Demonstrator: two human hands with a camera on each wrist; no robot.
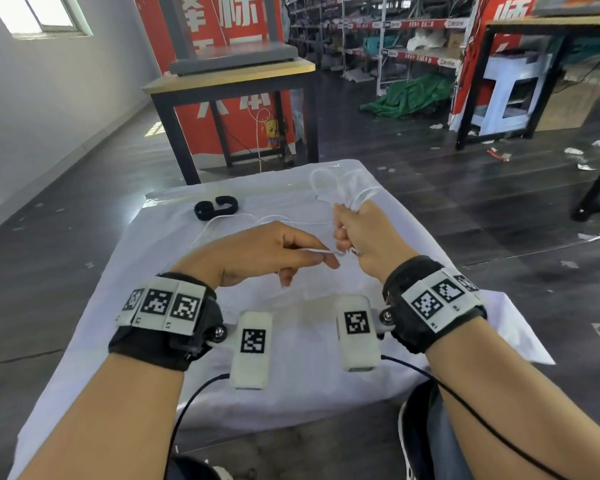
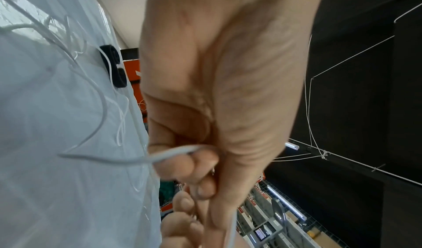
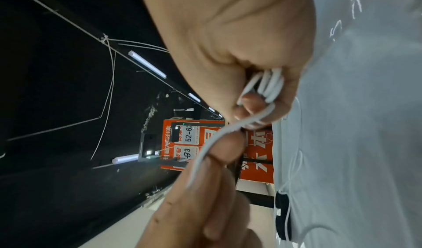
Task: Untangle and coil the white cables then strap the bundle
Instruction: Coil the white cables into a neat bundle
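Observation:
My right hand (image 1: 357, 233) grips a bunch of coiled white cable loops (image 1: 340, 188) in its fist above the table; the same loops (image 3: 267, 87) show between its fingers in the right wrist view. My left hand (image 1: 312, 254) pinches one white cable strand (image 1: 317, 251) between thumb and forefinger, right beside the right fist. That strand (image 2: 146, 157) trails back onto the white cloth. A black hook-and-loop strap (image 1: 215, 206), curled at both ends, lies on the cloth at the far left, with a thin cable running past it. The strap (image 2: 114, 66) also shows in the left wrist view.
The low table under a white cloth (image 1: 160, 306) stands in front of me. Loose thin cable (image 1: 222, 221) lies across its far half. A wooden table with black legs (image 1: 236, 84) stands behind. Shelving and litter fill the dark floor to the right.

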